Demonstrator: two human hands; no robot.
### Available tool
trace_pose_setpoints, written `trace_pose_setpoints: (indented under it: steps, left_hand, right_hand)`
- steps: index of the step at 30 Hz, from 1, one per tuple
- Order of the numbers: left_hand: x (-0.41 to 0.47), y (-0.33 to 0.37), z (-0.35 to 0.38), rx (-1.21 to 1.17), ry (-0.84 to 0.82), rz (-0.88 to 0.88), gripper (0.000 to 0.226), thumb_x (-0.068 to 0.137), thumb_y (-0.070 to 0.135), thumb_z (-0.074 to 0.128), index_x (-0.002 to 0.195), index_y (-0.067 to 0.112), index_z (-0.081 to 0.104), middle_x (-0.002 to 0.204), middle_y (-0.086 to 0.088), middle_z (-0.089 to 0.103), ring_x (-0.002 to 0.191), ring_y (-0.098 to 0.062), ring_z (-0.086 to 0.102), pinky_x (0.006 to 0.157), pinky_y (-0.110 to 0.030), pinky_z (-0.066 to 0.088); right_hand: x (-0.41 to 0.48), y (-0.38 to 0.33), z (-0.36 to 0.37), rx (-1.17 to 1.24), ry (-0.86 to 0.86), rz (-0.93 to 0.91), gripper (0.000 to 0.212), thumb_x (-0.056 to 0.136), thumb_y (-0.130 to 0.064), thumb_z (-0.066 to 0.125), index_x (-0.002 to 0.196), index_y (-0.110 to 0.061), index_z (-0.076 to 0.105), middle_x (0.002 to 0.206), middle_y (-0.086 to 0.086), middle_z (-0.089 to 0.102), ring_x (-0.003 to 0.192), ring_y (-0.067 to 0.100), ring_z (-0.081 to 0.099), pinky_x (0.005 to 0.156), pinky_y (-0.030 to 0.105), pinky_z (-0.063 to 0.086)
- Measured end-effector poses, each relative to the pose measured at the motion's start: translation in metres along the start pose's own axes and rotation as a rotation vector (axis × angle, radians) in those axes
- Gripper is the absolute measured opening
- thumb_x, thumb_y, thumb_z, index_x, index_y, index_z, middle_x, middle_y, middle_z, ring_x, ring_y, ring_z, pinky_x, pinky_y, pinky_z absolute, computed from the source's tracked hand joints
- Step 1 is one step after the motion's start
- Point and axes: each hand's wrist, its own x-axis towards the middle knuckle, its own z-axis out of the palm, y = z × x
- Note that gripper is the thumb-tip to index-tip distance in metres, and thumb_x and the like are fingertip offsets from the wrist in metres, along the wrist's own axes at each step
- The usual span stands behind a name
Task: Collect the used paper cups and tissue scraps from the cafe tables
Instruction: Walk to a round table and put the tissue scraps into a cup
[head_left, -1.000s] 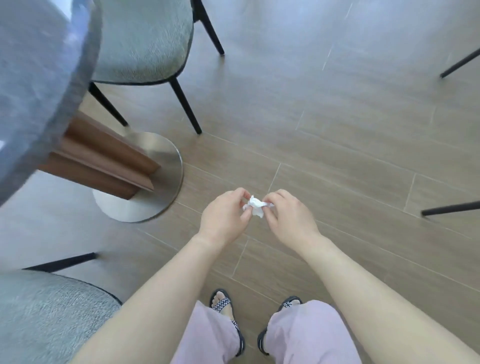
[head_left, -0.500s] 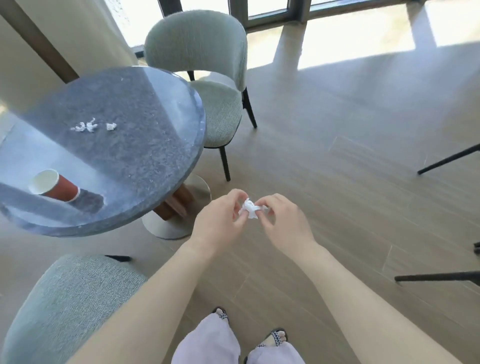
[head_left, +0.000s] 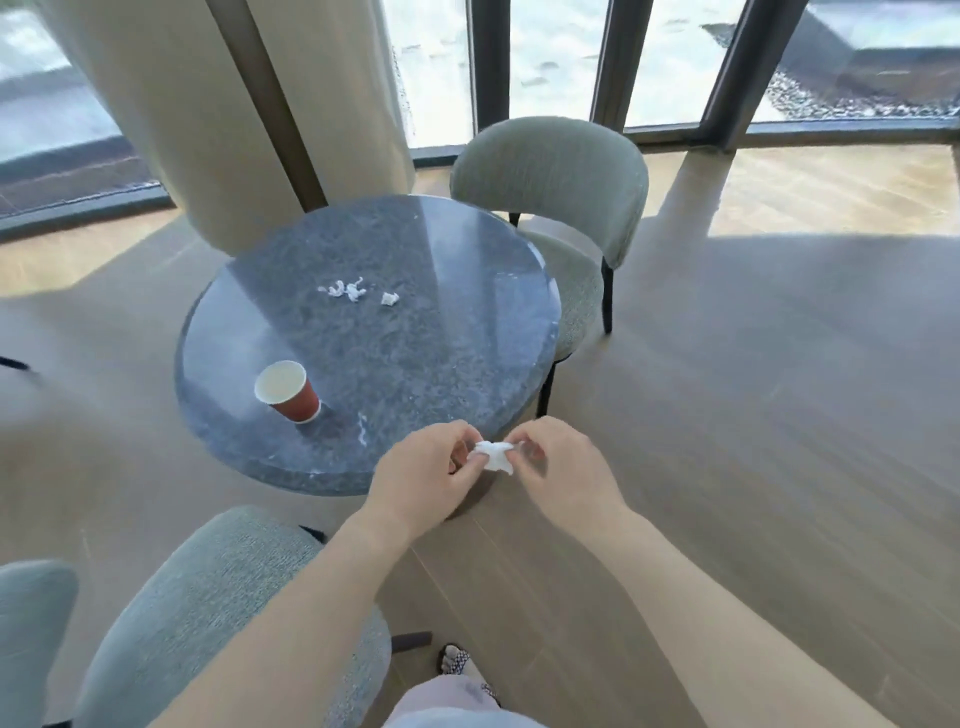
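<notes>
1. Tissue scrap (head_left: 494, 456): small, white, crumpled, ragged at the edges. It is held in the air between both hands, just off the near edge of the round grey worktop (head_left: 415, 364).
2. Left hand (head_left: 421, 478): fingers curled, thumb and fingertips pinching the scrap's left side.
3. Right hand (head_left: 563, 470): fingers curled, pinching the scrap's right side. Bare forearms reach forward, with the wrists close together.
4. Paper cup (head_left: 288, 392): red outside, white inside, upright on the worktop's near-left part.
5. Loose scraps (head_left: 347, 289): a white cluster on the worktop's far half, well apart from the cup. A smaller piece (head_left: 389, 298) lies just to their right.
</notes>
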Motion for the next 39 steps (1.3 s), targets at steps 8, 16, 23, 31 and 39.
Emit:
trace_pose_setpoints:
  steps: [8,16,23,31,39]
  left_hand:
    - [0.021,-0.075,-0.049,0.015,0.057,-0.134,0.013,0.085,0.038,0.056,0.097,0.033,0.057,0.078,0.015,0.059,0.072,-0.006,0.055,0.066,-0.029,0.048]
    - [0.039,-0.143,-0.075,0.099,0.139,-0.321,0.015,0.084,0.031,0.057,0.099,0.029,0.058,0.093,0.012,0.058,0.088,-0.012,0.055,0.073,-0.032,0.048]
    - [0.071,-0.185,-0.065,0.271,0.106,-0.518,0.037,0.084,0.026,0.057,0.12,0.022,0.048,0.12,0.003,0.05,0.105,-0.021,0.048,0.079,-0.035,0.045]
    - [0.122,-0.204,-0.052,0.321,0.049,-0.748,0.025,0.087,0.025,0.05,0.11,0.033,0.056,0.11,0.009,0.063,0.102,-0.017,0.057,0.082,-0.032,0.035]
    - [0.189,-0.196,-0.047,0.172,0.223,-0.71,0.022,0.083,0.016,0.052,0.1,0.022,0.064,0.1,0.003,0.068,0.094,-0.023,0.061,0.081,-0.033,0.038]
  right_hand:
    - [0.074,-0.046,0.052,-0.021,-0.107,-0.095,0.008,0.086,-0.026,0.057,0.092,-0.024,0.062,0.085,-0.007,0.059,0.08,0.013,0.055,0.071,0.03,0.043]
    - [0.138,-0.066,0.088,-0.031,-0.235,-0.171,0.012,0.089,-0.028,0.053,0.096,-0.023,0.061,0.09,-0.006,0.061,0.08,0.012,0.055,0.068,0.029,0.046]
    - [0.212,-0.06,0.11,-0.049,-0.397,-0.234,0.01,0.09,-0.029,0.052,0.095,-0.025,0.061,0.089,-0.007,0.058,0.078,0.01,0.054,0.066,0.023,0.042]
    - [0.317,-0.042,0.118,-0.09,-0.524,-0.292,0.012,0.09,-0.029,0.052,0.094,-0.023,0.061,0.09,-0.006,0.058,0.08,0.011,0.053,0.068,0.026,0.044]
    - [0.386,-0.02,0.129,-0.101,-0.612,-0.308,0.009,0.089,-0.027,0.053,0.09,-0.023,0.061,0.087,-0.007,0.057,0.078,0.013,0.053,0.066,0.029,0.045]
